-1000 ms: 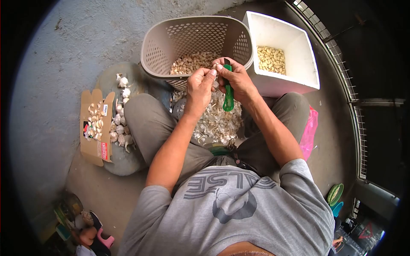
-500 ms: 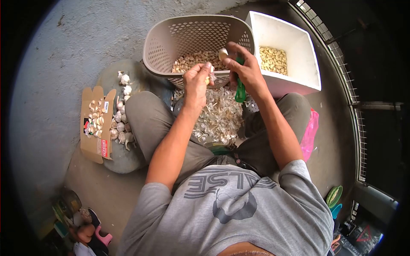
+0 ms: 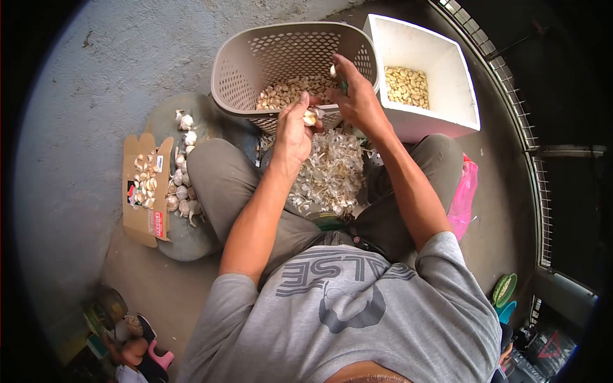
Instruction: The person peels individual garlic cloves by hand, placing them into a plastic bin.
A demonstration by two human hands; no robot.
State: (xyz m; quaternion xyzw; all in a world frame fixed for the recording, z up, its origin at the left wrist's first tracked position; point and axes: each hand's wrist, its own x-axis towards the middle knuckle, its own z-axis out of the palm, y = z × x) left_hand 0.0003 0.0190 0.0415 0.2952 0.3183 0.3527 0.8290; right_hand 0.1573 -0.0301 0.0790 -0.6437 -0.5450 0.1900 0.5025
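In my left hand (image 3: 294, 133), a partly opened garlic bulb (image 3: 311, 118) is gripped between thumb and fingers, just over the near rim of the brown basket. My right hand (image 3: 363, 105) is beside it to the right, its fingers reaching over the basket. A single garlic clove (image 3: 332, 71) shows at its fingertips. A green-handled tool (image 3: 343, 83) is in the same hand, mostly hidden by the palm; its blade or tip cannot be seen. The brown basket (image 3: 231, 70) holds many unpeeled cloves (image 3: 290, 92).
A white foam box (image 3: 440, 121) with peeled cloves (image 3: 407, 88) stands right of the basket. Papery skins (image 3: 329, 172) heap between my knees. At left, a cardboard box (image 3: 137, 223) with cloves and whole garlic bulbs (image 3: 182, 191) rest on a round surface. A pink bag (image 3: 464, 198) lies right.
My right hand has moved up and left over the basket with the clove, turning so the green tool is mostly hidden. My left hand has turned slightly, showing more of the bulb.
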